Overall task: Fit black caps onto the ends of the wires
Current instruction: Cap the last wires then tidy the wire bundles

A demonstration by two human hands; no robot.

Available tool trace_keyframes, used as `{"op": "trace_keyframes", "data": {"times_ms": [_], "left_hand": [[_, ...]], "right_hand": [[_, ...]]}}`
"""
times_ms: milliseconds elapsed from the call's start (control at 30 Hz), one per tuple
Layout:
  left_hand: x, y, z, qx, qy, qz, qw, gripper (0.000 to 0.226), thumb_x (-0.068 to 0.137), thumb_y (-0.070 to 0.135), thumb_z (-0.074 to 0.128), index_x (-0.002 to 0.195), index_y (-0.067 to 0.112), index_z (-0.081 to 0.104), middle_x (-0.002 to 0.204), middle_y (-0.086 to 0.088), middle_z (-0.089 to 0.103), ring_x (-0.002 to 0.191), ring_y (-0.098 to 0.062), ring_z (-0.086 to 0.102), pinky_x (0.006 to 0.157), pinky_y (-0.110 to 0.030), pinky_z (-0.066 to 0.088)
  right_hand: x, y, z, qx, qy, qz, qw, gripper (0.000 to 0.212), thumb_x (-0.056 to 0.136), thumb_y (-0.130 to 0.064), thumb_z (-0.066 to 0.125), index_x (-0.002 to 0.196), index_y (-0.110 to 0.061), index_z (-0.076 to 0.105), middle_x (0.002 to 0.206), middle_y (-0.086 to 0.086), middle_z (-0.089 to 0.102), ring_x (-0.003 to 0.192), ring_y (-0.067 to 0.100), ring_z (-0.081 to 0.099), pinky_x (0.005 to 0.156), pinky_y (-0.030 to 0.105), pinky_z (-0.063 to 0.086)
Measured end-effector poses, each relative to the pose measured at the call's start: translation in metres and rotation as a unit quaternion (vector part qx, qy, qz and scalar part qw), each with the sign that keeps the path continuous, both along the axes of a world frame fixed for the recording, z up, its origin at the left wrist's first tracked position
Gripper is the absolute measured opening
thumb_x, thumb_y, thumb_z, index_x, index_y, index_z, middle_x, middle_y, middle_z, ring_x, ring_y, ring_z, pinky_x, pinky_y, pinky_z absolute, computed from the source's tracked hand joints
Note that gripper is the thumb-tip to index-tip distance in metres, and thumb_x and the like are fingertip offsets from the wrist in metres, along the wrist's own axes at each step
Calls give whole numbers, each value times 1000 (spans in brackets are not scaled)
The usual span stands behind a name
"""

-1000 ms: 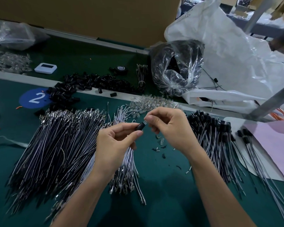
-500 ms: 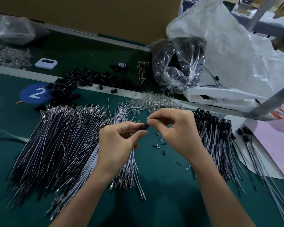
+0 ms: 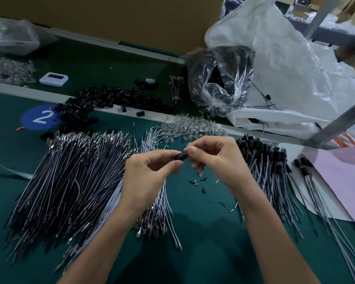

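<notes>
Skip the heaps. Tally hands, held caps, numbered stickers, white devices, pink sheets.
Hands: 2 (left hand, right hand)
Held black cap: 1
Numbered sticker: 1
White device: 1
Pink sheet: 1
Total: 6

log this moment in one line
left hand: pinches black cap | right hand: pinches its other end | capped wires: pile at right
</notes>
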State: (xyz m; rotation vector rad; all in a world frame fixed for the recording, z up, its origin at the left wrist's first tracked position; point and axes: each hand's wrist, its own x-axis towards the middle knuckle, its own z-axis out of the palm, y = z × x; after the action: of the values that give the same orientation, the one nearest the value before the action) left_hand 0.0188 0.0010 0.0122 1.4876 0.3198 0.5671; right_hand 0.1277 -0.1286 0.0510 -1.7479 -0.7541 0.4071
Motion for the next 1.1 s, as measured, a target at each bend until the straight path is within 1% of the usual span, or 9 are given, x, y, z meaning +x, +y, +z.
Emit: {"op": "trace_keyframes", "data": {"times_ms": [100,300,467,567,767,867,967,1033,1100], "left_hand": [[2,1,-1,-28,0,-27,999,23,72,7,77,92,19,77,84,1,78,79,-19,75,74,-23,59],[5,2,0,-51,-22,-50,997,22,66,12,76,89,12,76,84,-6,77,80,-27,75,74,-33,61],[8,2,2,-50,-31,-66,996,21,69,4,75,89,10,75,82,-5,77,76,-23,75,69,-28,60],[10,4,5,-36,-39,-82,995,21,67,9,76,88,11,75,80,-3,77,75,-21,75,67,-25,59],[11,2,8,-24,-44,-99,994,20,68,8,75,88,10,75,81,-5,77,77,-23,75,69,-28,60],[8,-8,9,-75,-61,-114,989,18,70,5,75,88,8,76,83,-11,77,76,-29,75,69,-30,61],[6,-23,13,-155,-59,-114,979,17,66,8,76,82,14,77,80,-13,76,72,-29,75,66,-28,60],[4,-31,15,-154,-28,-139,978,23,65,11,77,87,14,73,77,-13,76,67,-27,75,62,-26,59],[0,-32,16,-114,11,-193,975,26,67,14,77,92,13,71,77,-11,76,62,-25,74,59,-24,58]], "right_hand": [[0,0,-2,-4,30,-7,1000,8,85,-2,71,81,-8,69,62,4,70,53,15,64,48,23,50],[2,-3,-4,29,75,4,997,14,85,-1,69,73,-7,65,61,4,68,51,13,61,47,21,48],[4,-3,-6,52,91,15,994,14,83,-2,70,72,-5,62,63,7,69,51,14,61,47,21,47],[6,-6,-3,51,104,33,993,13,77,-10,73,71,-4,63,65,10,69,52,16,62,48,22,48],[5,-13,-1,57,116,44,991,10,74,-14,74,69,-10,67,67,13,70,53,18,64,50,25,51],[-2,-21,-1,83,112,41,989,9,77,-21,75,78,-13,73,70,8,70,59,15,62,57,23,51],[-17,-31,-6,132,125,43,982,13,77,-26,74,88,-19,73,78,-1,70,70,9,62,64,19,50],[-25,-38,-8,159,117,13,980,11,78,-27,74,86,-22,72,82,-1,68,74,9,61,67,19,50],[-24,-52,-3,197,148,-23,969,12,81,-32,74,86,-22,71,90,5,71,77,13,64,69,22,54]]}}
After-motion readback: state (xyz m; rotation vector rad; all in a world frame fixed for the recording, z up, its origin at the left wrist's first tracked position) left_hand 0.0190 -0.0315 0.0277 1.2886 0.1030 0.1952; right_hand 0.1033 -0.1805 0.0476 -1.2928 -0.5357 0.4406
